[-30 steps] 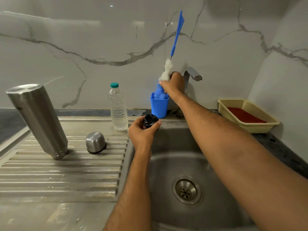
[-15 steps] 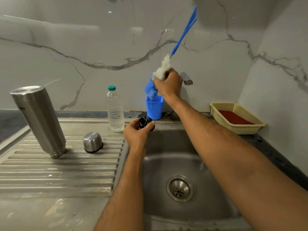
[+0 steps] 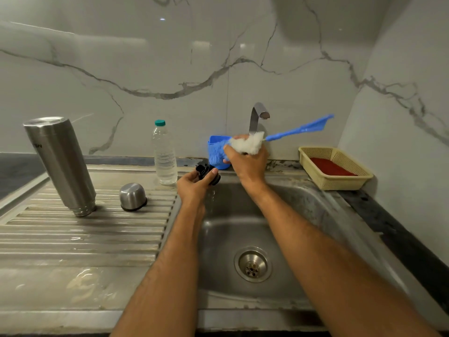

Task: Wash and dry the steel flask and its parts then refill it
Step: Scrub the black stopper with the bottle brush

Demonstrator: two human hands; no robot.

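1. Left hand (image 3: 194, 184): curled round a black stopper (image 3: 208, 173), held over the sink's (image 3: 303, 207) back-left corner, just below the brush.
2. Right hand (image 3: 247, 158): gripping a bottle brush (image 3: 245, 144) by its white and blue bristle head, blue handle blurred and pointing up to the right, near the tap (image 3: 257, 115).
3. Flask (image 3: 60, 164): steel, standing mouth-down and seen tilted on the ribbed drainboard (image 3: 80, 237), well left of the hands.
4. Cap (image 3: 133, 197): steel, dome up, resting on the drainboard just right of the flask, apart from it.
5. Water bottle (image 3: 164, 154): clear plastic with a green lid, upright at the drainboard's back edge, between cap and stopper.
6. Blue cup (image 3: 215, 139): behind the brush head by the wall, mostly hidden.
7. Possibly a thin trickle of water below the stopper; too faint to confirm.
8. Basket (image 3: 340, 178): cream, on the counter right of the sink, holding something red.
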